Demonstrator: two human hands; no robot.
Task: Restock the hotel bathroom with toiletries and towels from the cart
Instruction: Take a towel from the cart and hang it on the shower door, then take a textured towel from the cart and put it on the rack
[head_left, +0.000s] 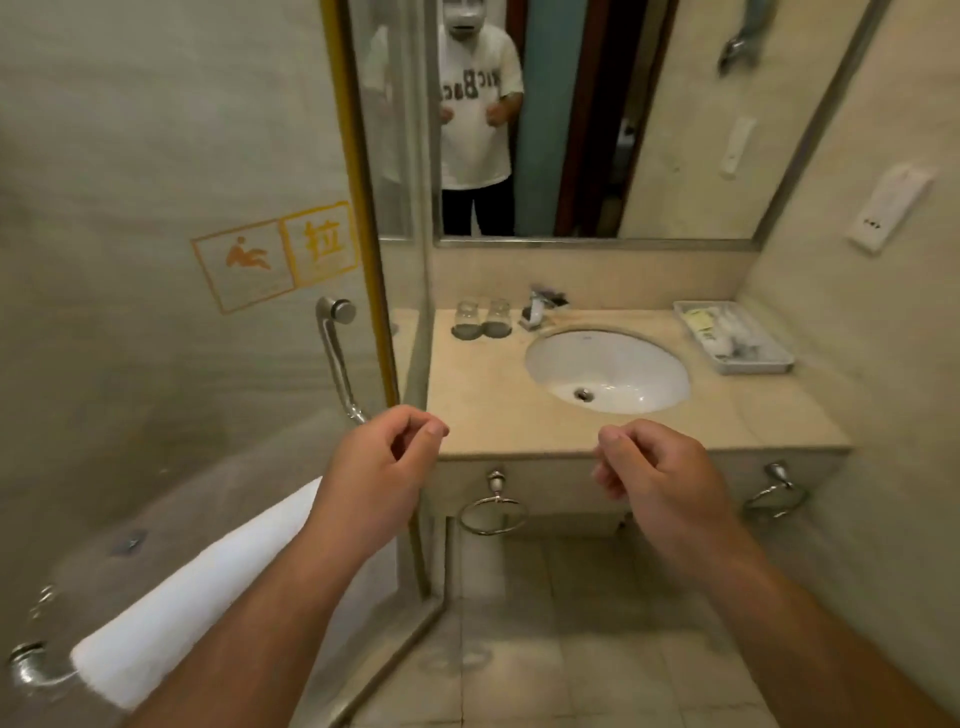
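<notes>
Towel (197, 597) (white, draped on a rail (31, 670)) hangs far left of the sink (608, 371), left hand (382, 467) and right hand (660, 478) hover before it, fingers curled around nothing, and the toiletry tray (758, 368) sits just right of it.

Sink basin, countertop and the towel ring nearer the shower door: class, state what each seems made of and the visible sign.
Sink basin: probably glazed white ceramic; glossy, with bright highlights. Countertop: polished beige stone, perhaps marble or an imitation; faint mottling and soft sheen. Towel ring nearer the shower door: chromed or polished metal; silvery and reflective.
</notes>
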